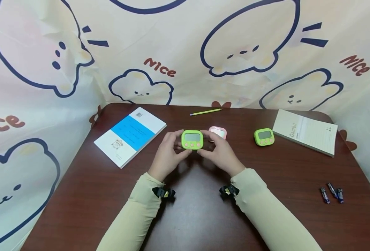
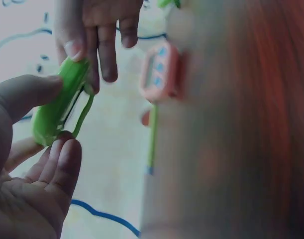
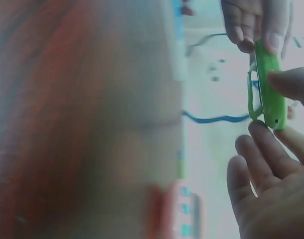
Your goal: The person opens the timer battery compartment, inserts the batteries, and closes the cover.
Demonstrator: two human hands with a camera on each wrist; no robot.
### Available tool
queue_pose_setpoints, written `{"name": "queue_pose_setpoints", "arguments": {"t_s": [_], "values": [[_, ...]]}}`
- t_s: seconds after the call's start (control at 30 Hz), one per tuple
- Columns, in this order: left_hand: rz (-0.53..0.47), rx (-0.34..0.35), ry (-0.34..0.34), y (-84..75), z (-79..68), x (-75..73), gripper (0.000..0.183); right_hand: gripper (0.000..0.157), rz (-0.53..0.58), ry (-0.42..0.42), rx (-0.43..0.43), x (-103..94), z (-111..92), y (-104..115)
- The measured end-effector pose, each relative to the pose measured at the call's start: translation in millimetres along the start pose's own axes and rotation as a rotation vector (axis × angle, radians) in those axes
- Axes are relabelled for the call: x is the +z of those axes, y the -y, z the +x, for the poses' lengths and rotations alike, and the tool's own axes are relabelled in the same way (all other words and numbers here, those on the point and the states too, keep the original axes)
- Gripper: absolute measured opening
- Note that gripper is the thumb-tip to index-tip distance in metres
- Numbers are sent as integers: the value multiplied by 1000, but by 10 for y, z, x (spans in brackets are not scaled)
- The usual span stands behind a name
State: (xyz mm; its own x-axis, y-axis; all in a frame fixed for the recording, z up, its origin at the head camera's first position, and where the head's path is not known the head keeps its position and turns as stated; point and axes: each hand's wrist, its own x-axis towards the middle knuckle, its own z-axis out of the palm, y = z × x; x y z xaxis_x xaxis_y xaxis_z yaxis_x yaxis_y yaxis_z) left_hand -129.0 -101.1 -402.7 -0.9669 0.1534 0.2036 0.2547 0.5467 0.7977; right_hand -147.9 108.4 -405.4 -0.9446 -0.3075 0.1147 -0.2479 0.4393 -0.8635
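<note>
Both hands hold a green digital timer [image 1: 192, 140] up over the table, its grey screen and pink buttons facing me. My left hand [image 1: 167, 156] pinches its left side between thumb and fingers, and my right hand [image 1: 221, 154] pinches the right side the same way. From the left wrist the green timer [image 2: 61, 102] shows edge-on, with a thin green stand [image 2: 83, 117] swung out from its back. A pink and white timer [image 1: 220, 131] sits just behind my right hand, partly covered by it. Farther right lies a second green timer [image 1: 264, 137].
A blue and white book [image 1: 129, 136] lies at the left, a pale Gambit notepad [image 1: 305, 132] at the back right. Along the back edge is a yellow-green pencil [image 1: 205, 112]. Three small batteries [image 1: 332, 190] lie at the right. A printed cloth [image 1: 185, 52] hangs behind the table [image 1: 197, 216].
</note>
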Motion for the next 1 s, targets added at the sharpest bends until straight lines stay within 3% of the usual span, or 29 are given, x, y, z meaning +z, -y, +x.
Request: {"name": "queue_pose_setpoints", "arguments": {"t_s": [0.23, 0.43, 0.57, 0.87, 1.0], "values": [[-92, 154, -69, -317, -129, -58, 71, 61, 40, -38, -105, -284, -216, 228], [-144, 199, -48, -534, -241, -71, 71, 64, 47, -63, -152, -444, -433, 338], [-190, 249, -13, -641, -292, -49, 71, 64, 60, -76, -128, -535, -574, 385], [-202, 284, 48, -610, -294, 83, 69, 63, 89, -86, -73, -604, -734, 281], [-286, 269, 82, -563, -284, 160, 69, 62, 166, -75, -82, -625, -754, 216]]}}
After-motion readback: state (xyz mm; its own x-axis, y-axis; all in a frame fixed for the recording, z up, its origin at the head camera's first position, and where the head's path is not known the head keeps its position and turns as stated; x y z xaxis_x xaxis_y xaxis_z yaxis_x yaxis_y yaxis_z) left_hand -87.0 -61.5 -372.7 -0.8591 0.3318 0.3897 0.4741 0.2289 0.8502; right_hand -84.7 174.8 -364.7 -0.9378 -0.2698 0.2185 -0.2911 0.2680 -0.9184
